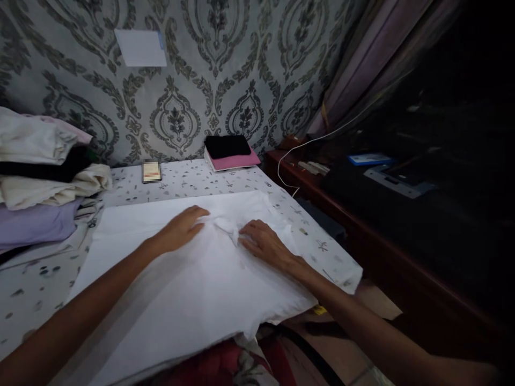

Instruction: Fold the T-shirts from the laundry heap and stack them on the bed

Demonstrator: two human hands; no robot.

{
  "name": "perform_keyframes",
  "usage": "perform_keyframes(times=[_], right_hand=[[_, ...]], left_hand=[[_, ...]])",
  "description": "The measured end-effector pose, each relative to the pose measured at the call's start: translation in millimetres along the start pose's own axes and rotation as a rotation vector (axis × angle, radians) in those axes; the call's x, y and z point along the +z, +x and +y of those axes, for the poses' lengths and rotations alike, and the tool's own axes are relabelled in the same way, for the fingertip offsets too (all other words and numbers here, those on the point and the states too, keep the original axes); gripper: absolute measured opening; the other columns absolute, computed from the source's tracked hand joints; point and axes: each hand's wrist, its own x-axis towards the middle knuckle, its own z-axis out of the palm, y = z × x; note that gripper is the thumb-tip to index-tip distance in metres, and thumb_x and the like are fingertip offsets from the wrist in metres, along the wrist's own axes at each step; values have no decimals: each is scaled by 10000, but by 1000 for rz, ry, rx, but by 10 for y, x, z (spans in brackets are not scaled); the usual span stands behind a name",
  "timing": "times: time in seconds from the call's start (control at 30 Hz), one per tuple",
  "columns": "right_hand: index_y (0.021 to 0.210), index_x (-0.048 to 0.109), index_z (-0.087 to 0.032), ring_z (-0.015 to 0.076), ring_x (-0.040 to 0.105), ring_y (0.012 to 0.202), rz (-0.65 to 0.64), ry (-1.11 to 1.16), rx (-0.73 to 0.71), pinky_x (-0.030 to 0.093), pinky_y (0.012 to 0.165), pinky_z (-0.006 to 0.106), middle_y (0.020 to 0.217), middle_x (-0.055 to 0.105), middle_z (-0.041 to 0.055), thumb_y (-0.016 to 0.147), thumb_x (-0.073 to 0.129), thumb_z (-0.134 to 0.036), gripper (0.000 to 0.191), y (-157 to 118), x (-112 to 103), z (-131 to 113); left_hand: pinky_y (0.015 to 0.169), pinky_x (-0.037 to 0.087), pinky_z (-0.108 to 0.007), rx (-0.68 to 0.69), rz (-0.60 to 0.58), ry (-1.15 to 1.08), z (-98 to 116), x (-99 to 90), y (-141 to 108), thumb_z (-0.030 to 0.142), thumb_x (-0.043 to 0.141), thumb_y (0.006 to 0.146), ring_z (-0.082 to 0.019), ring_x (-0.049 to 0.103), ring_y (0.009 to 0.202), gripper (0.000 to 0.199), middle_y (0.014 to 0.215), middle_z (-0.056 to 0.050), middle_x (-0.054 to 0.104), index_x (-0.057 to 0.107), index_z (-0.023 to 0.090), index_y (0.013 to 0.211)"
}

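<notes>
A large white cloth (169,305) lies spread over the near part of the bed, its front edge hanging toward me. Between my hands the fabric is bunched into a raised fold. My left hand (181,229) pinches the cloth at the left end of this fold, thumb below the fingers. At the other end, my right hand (265,245) has its fingers bent around the gathered fabric. The fingertips of both hands are partly lost in the folds.
Folded clothes (36,177) are piled at the left. On the patterned bedsheet (181,179) stand a small blurred card (152,171) and a folded black-and-pink stack (231,153). A dark wooden cabinet (362,220) with a white cable (317,138) runs along the right.
</notes>
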Motion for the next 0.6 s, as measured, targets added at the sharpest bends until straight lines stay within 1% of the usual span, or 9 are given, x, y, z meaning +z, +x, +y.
perform_keyframes(times=[0.1, 0.17, 0.23, 0.27, 0.37, 0.43, 0.47, 0.53, 0.6], right_hand=[[1071, 692, -193, 243, 626, 968, -43, 83, -73, 510, 871, 410, 1036, 685, 100, 967, 485, -321, 265, -135, -71, -68], [1094, 691, -192, 230, 646, 990, -63, 171, -101, 521, 876, 388, 1069, 697, 103, 976, 477, -331, 281, -240, -128, -93], [1096, 697, -208, 213, 664, 991, -69, 267, -80, 529, 880, 365, 1087, 714, 91, 975, 483, -344, 282, -343, -176, -98], [1085, 704, -215, 206, 674, 977, -69, 310, -55, 534, 871, 353, 1080, 723, 81, 972, 490, -353, 279, -385, -193, -92], [1039, 721, -218, 197, 689, 903, -43, 395, 45, 545, 762, 304, 1024, 741, 60, 963, 505, -391, 287, -446, -199, -48], [1027, 718, -209, 201, 681, 875, 38, 384, 91, 533, 682, 286, 1005, 736, 65, 969, 489, -400, 304, -430, -167, -16], [1030, 713, -206, 208, 671, 889, 87, 352, 90, 532, 686, 294, 1010, 728, 72, 973, 477, -389, 303, -412, -143, -4], [1054, 699, -205, 228, 640, 957, 142, 241, 41, 534, 773, 342, 1044, 703, 92, 973, 466, -339, 281, -373, -93, 7], [1064, 688, -209, 241, 603, 996, 104, 106, -21, 515, 862, 389, 1061, 673, 101, 960, 474, -281, 249, -350, -56, 10]], left_hand=[[1069, 431, -415, 63, -123, 25, 239, 243, 231, 167, 416, 884, -244, 527, 1258, 528, 1349, -117, 581, 442, 182, 1411], [1022, 454, -399, 56, -178, 51, 315, 279, 253, 151, 434, 861, -249, 554, 1216, 599, 1290, -116, 617, 397, 185, 1457], [949, 473, -382, 53, -206, 67, 341, 212, 179, 181, 450, 864, -249, 602, 1107, 585, 1150, -92, 675, 426, 205, 1448], [904, 478, -370, 44, -216, 69, 341, 154, 120, 203, 454, 871, -243, 621, 1035, 547, 1074, -74, 692, 470, 218, 1417], [741, 465, -319, -42, -265, 49, 330, -31, -53, 262, 455, 885, -200, 624, 785, 375, 850, -23, 684, 646, 242, 1206], [689, 450, -304, -100, -232, 37, 337, -84, -108, 281, 444, 894, -180, 595, 708, 310, 794, -15, 662, 691, 237, 1076], [701, 456, -309, -94, -190, 41, 348, -78, -112, 291, 438, 903, -182, 593, 726, 302, 809, -20, 660, 690, 231, 1059], [795, 474, -342, -11, -88, 69, 378, -9, -84, 316, 430, 930, -212, 600, 877, 318, 946, -55, 667, 657, 214, 1128], [895, 467, -385, 118, -54, 126, 399, 102, -36, 340, 429, 955, -245, 565, 1039, 348, 1105, -95, 643, 606, 198, 1219]])
